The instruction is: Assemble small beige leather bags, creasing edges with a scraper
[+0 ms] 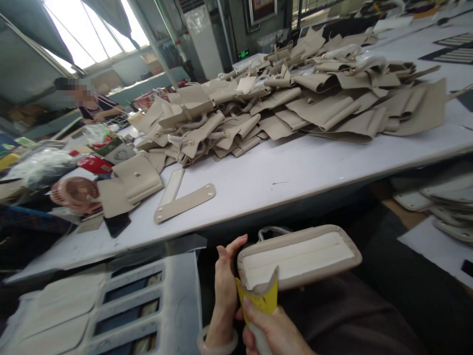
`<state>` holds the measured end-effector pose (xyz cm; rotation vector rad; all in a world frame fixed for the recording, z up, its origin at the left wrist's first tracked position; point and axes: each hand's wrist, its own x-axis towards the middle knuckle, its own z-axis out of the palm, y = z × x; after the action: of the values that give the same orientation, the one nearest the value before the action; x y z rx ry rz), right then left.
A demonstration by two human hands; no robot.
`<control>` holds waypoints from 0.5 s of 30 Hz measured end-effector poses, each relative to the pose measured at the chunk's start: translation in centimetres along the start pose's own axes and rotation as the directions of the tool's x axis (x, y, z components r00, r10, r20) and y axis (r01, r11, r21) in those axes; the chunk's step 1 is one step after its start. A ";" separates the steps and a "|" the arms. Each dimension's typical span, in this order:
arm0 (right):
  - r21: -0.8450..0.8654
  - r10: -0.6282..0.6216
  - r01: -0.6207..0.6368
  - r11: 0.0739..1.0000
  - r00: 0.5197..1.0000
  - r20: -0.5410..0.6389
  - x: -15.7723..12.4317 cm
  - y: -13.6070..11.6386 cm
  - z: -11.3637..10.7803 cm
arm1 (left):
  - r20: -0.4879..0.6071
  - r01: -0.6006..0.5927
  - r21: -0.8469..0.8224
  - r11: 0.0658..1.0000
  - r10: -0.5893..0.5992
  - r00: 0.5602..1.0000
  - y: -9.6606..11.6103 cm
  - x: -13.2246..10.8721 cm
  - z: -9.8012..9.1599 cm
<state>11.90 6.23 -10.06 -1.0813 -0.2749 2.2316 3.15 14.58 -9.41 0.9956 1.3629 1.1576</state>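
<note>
A yellow scraper [266,297] with a concave edge and pale handle is gripped in my right hand [273,329]. Its blade lies against the lower left end of a beige bag piece [299,256], which has rounded corners, a folded rim and a white inner panel. A plastic-wrapped handle [273,230] sticks out behind that piece. At the left end of the piece is my left hand [225,276], its visible fingers stretched out. Whether its palm presses on the rim is hard to see. My lap appears to carry the bag piece.
Beige bag parts [258,108] are heaped along the white table [295,172]. Two strips [185,203], a pink fan [76,194] and a dark phone [117,224] lie left. A slatted plastic crate [181,296] bears pale panels. Stacked panels [451,197] stand right; another person [96,106] sits far left.
</note>
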 end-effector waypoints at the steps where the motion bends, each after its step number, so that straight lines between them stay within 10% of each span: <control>1: -0.004 0.006 -0.006 1.000 1.000 -0.002 0.1 0.1 -0.1 | 0.069 -0.014 0.061 0.998 0.010 0.998 0.4 0.0 0.2; 15: -0.025 0.090 -0.088 0.996 0.987 0.130 -0.3 -1.5 -1.6 | 0.031 -0.034 0.289 0.957 0.026 0.999 1.4 -0.3 1.8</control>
<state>13.99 7.10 -10.23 -0.9750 -0.3096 2.3890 4.91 14.78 -7.94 1.2393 1.5289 0.9793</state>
